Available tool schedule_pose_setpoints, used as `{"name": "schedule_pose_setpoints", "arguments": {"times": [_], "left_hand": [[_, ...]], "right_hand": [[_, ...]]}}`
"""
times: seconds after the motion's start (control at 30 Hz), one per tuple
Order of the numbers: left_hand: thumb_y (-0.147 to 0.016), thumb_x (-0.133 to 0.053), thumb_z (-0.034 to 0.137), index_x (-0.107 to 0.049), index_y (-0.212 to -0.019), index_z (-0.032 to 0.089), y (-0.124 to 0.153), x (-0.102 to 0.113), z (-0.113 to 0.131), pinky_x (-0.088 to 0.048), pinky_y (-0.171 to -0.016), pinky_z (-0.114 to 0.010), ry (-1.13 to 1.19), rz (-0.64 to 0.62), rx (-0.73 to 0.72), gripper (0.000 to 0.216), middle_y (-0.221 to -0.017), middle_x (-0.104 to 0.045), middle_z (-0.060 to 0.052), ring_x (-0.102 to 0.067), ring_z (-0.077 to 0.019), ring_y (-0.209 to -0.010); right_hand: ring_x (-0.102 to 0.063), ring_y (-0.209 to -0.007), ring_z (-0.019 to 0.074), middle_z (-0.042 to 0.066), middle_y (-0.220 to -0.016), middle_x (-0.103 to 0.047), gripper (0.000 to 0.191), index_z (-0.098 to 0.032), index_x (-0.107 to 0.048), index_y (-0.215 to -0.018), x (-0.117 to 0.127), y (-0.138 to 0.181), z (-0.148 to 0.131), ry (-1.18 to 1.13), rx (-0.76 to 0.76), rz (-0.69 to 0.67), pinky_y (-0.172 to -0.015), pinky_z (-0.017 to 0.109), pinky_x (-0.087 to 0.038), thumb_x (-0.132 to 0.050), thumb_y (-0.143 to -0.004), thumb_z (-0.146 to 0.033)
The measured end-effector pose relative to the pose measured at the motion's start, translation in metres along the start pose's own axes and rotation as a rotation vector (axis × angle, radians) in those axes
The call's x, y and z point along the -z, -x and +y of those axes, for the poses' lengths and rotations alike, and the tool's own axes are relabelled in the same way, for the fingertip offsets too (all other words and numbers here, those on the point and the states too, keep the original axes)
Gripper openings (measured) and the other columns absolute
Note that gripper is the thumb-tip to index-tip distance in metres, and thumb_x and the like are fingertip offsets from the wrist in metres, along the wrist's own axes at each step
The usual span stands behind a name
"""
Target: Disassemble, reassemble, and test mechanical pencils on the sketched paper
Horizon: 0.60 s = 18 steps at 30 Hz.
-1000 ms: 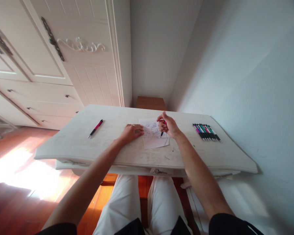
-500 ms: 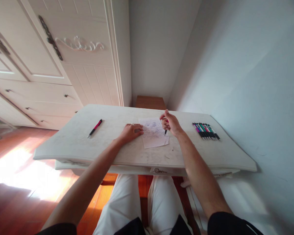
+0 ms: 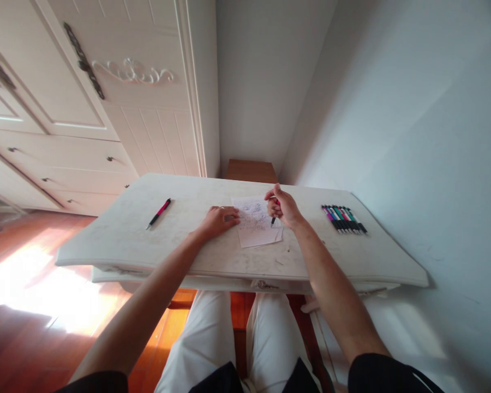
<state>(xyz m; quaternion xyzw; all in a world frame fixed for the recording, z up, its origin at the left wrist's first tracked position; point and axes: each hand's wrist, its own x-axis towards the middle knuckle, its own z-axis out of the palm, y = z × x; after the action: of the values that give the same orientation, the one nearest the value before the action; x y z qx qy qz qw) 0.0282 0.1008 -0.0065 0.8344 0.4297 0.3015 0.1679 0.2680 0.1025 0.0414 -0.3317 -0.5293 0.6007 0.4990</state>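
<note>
A sheet of paper [image 3: 258, 236] covered in handwriting lies on the white table [image 3: 147, 251]. My left hand [image 3: 219, 221] rests open at its left edge, fingertips on the paper. In my right hand [image 3: 285, 207] is a pen [image 3: 273, 221], gripped with its dark tip pointing down at the right part of the sheet. Whether the tip touches the paper I cannot tell. Off to the left a pink and black pen [image 3: 159, 213] lies by itself. Right of my right hand, several pens [image 3: 343, 219] of different colours lie side by side in a row.
A white cabinet [image 3: 155, 120] with dark handles stands behind and to the left. The pale wall [image 3: 413, 164] runs close along the table's right side. Behind the far edge sits a brown wooden box-like piece [image 3: 251, 171]. My legs [image 3: 213, 338] are under the table's near edge.
My right hand and the pen have shifted slightly left over the paper. My left hand has stayed in place.
</note>
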Motion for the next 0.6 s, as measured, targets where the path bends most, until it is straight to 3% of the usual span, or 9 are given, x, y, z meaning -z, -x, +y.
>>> {"name": "schedule_pose_setpoints", "arguments": {"times": [0.6], "left_hand": [[-0.081,-0.061,0.038,-0.074,-0.092,0.023,0.0004,0.0007,0.0010,-0.044,-0.101,-0.034,0.018,-0.008,0.008,0.023,-0.111,-0.070,-0.003,-0.062,-0.0214,-0.110]], "right_hand": [[-0.019,-0.035,0.0047,-0.011,-0.043,-0.024,0.054,-0.019,-0.055,-0.072,-0.0037,0.0006,0.0019,-0.022,-0.008,-0.060,-0.037,0.020,-0.021,-0.051,-0.077,-0.073]]}}
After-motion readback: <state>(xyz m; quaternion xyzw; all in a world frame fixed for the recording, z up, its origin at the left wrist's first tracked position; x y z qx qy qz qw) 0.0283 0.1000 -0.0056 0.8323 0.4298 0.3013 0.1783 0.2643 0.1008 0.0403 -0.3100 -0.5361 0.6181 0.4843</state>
